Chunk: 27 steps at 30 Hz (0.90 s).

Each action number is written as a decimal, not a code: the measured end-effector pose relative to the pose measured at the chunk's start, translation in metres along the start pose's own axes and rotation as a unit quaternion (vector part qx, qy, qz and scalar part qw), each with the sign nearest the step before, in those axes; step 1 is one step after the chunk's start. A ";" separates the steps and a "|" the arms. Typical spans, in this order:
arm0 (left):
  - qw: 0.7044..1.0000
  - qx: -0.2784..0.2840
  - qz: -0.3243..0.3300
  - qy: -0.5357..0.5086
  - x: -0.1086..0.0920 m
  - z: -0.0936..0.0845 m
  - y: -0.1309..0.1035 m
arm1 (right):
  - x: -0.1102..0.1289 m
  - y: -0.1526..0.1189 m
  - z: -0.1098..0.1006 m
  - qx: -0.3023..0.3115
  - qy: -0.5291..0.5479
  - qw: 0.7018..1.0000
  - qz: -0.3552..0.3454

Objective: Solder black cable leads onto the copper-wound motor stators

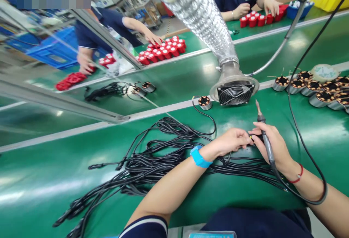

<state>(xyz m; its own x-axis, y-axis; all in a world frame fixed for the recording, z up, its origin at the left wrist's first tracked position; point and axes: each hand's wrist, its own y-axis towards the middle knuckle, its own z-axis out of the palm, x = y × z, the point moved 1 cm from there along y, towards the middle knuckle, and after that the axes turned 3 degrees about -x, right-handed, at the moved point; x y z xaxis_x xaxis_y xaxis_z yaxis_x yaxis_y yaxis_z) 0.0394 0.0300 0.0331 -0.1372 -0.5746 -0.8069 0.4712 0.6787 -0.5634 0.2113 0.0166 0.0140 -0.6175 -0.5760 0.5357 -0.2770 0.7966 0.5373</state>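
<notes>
My left hand [235, 140], with a blue wristband above it, pinches the end of a black cable [228, 158] whose thin coloured wires show at the fingertips. Close against it, my right hand [272, 145] is closed around a soldering iron [267, 147], its tip pointing up and away from me. The right fingertips also meet at the cable end; how firmly they grip it is hidden. Under and left of my hands lies a heap of black cables [158, 161]. A single motor stator [205, 102], with a cable joined to it, stands beyond them.
A round fan [236, 95] hangs at the end of a silver duct [201, 16] just past my hands. Several stators [321, 98] stand at right. The iron's cord [297, 121] loops around my right side. Across the bench, two co-workers handle red parts [163, 51].
</notes>
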 end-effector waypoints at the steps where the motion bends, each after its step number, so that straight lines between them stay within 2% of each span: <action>1: 0.999 -0.013 0.019 0.031 0.000 0.001 0.000 | -0.001 -0.001 0.001 -0.004 -0.001 1.000 0.004; 4: 0.976 -0.092 0.110 0.165 -0.004 -0.003 -0.002 | -0.005 -0.002 0.005 -0.004 0.020 0.999 0.025; 7: 0.911 -0.198 0.153 0.329 -0.015 -0.017 -0.008 | -0.011 -0.003 0.006 0.010 0.051 0.997 0.055; 10: 0.865 -0.265 0.136 0.404 -0.028 -0.038 -0.017 | -0.019 -0.005 0.000 -0.002 0.058 0.995 0.081; 16: 0.799 -0.412 0.071 0.432 -0.047 -0.090 -0.026 | -0.032 -0.006 -0.011 -0.024 0.070 0.988 0.132; 18: 0.786 -0.433 0.050 0.438 -0.048 -0.103 -0.026 | -0.032 -0.007 -0.011 -0.013 0.077 0.987 0.141; 21: 0.787 -0.421 0.022 0.451 -0.046 -0.111 -0.023 | -0.030 -0.010 -0.011 0.006 0.079 0.987 0.137; 27: 0.770 -0.413 -0.010 0.486 -0.043 -0.099 -0.008 | -0.029 -0.013 -0.012 0.005 0.087 0.990 0.110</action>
<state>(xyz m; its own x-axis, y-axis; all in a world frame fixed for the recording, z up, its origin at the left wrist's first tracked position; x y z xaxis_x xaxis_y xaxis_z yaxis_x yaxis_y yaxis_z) -0.0447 0.0948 0.0549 -0.9140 -0.2470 -0.3218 -0.1996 0.9644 -0.1733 0.2417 0.0213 -0.0010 -0.5277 -0.4107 0.7436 -0.1574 0.9075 0.3895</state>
